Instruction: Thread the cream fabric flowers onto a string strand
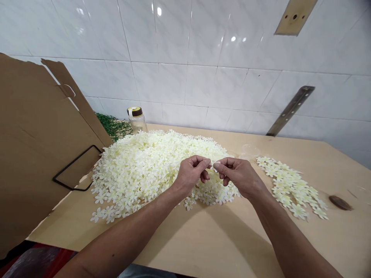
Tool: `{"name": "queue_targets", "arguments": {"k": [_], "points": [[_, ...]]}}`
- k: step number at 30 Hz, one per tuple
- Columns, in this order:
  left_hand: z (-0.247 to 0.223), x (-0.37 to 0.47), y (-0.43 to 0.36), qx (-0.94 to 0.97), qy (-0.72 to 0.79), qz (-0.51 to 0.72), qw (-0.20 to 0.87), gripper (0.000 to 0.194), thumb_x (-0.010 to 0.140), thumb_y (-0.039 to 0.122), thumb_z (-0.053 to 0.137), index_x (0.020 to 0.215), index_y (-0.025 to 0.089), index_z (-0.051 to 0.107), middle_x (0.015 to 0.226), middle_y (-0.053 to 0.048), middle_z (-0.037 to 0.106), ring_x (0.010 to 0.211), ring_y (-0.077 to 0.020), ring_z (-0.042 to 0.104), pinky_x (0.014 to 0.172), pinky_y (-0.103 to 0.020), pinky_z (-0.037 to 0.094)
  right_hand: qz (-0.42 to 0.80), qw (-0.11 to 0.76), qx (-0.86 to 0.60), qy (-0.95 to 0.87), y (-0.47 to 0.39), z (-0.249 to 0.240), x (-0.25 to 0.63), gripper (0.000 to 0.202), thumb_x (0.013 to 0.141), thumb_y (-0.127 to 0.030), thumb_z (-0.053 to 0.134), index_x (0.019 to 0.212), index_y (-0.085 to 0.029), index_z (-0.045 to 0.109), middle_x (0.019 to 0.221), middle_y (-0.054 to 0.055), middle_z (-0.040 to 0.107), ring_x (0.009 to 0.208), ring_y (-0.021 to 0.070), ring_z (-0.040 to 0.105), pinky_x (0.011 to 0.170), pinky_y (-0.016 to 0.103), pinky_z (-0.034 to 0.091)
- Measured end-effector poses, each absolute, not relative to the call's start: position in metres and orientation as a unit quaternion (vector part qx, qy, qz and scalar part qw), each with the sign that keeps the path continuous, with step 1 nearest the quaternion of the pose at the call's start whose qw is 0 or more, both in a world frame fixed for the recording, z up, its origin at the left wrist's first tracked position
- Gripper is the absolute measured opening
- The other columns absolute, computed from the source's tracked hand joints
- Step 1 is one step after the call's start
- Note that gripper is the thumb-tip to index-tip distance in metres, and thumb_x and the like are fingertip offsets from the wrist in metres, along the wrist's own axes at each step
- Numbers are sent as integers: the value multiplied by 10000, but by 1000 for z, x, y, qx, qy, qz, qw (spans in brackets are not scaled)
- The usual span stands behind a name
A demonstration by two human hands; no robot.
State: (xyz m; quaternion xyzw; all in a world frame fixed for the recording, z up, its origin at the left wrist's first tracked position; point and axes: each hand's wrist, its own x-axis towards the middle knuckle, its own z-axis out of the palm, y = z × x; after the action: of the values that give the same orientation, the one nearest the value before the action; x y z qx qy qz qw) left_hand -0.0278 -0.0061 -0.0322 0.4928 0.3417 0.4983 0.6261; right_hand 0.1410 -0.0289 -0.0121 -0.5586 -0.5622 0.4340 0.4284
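We are pinching a small pale flower in the fingers of our right hand, before the large flower heap; our left hand's fingers are pressing together, perhaps on nothing, we cannot tell. We are judging this early: a small batch is lying apart rightward, possibly finished, the large heap awaiting. We are finding no readable writing.

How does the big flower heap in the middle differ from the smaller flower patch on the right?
The big heap is piled into a mound; the smaller patch lies low and flat. The big heap spreads wide across the table; the smaller patch forms a narrow, slanting band. Both consist of pale, cream-white flowers.
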Motion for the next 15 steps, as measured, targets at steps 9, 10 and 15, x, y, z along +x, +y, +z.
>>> {"name": "queue_targets", "arguments": {"k": [9,10,15], "points": [[-28,-32,-7,482,300,436,698,303,754,408,750,770,125,642,563,-19,594,487,-100,540,474,-216,407,465,395,-549,-571,-30,-8,140,418,659,-545,802,624,-170,622,513,-21,549,445,111,520,438,232,443],[-29,-32,-6,481,306,437,696,307,755,412,750,766,126,639,553,-17,588,485,-99,536,476,-217,408,470,395,-546,-569,-30,-8,140,416,659,-548,801,634,-168,634,518,-18,556,448,110,519,439,232,444],[-34,-33,1,442,321,466,695,347,719,439,781,773,136,621,564,2,561,498,-102,541,476,-218,403,513,420,-509,-549,-29,-7,144,422,698,-565,770,662,-160,658,554,-5,565,479,102,504,435,223,439]]}}
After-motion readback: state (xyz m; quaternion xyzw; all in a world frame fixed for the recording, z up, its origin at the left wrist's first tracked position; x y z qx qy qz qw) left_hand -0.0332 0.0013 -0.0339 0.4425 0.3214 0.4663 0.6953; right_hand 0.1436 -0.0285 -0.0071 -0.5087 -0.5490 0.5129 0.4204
